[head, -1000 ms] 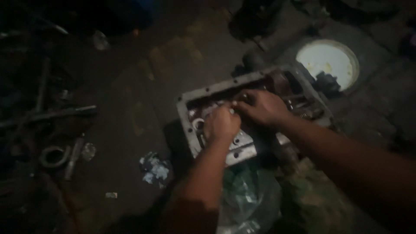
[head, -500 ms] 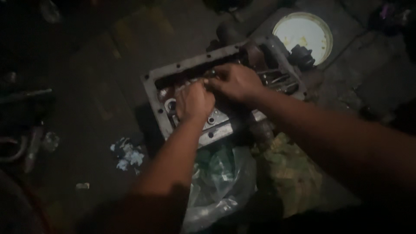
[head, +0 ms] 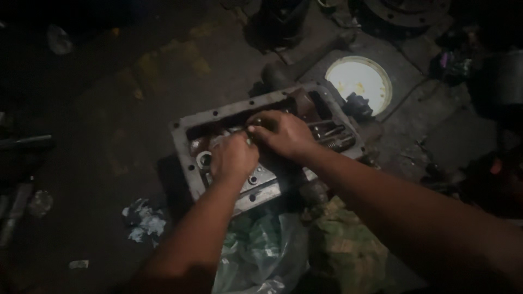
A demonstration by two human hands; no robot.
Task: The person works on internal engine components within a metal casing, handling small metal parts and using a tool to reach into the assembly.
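Note:
An open grey metal housing [head: 182, 142] with bolt holes along its rim lies on a dark floor. Both my hands reach inside it. My left hand [head: 233, 158] rests over the middle of the housing, its fingers curled down onto a part beneath that I cannot make out. Just right of it, my right hand [head: 283, 133] has its fingertips pressed on the same spot. Shafts and springs [head: 333, 137] show at the housing's right end, and a round bearing ring [head: 204, 160] sits beside my left hand.
A round white dish [head: 358, 80] lies just beyond the housing. A clear plastic bag [head: 261, 250] and a greenish rag [head: 348, 250] lie below it. Crumpled paper [head: 143, 219] is at lower left; metal rods [head: 22, 142] lie at far left. Dark machine parts crowd the top right.
The camera view has shifted, so the housing sits differently in the picture. Both hands stay inside the housing at the same spot, close together.

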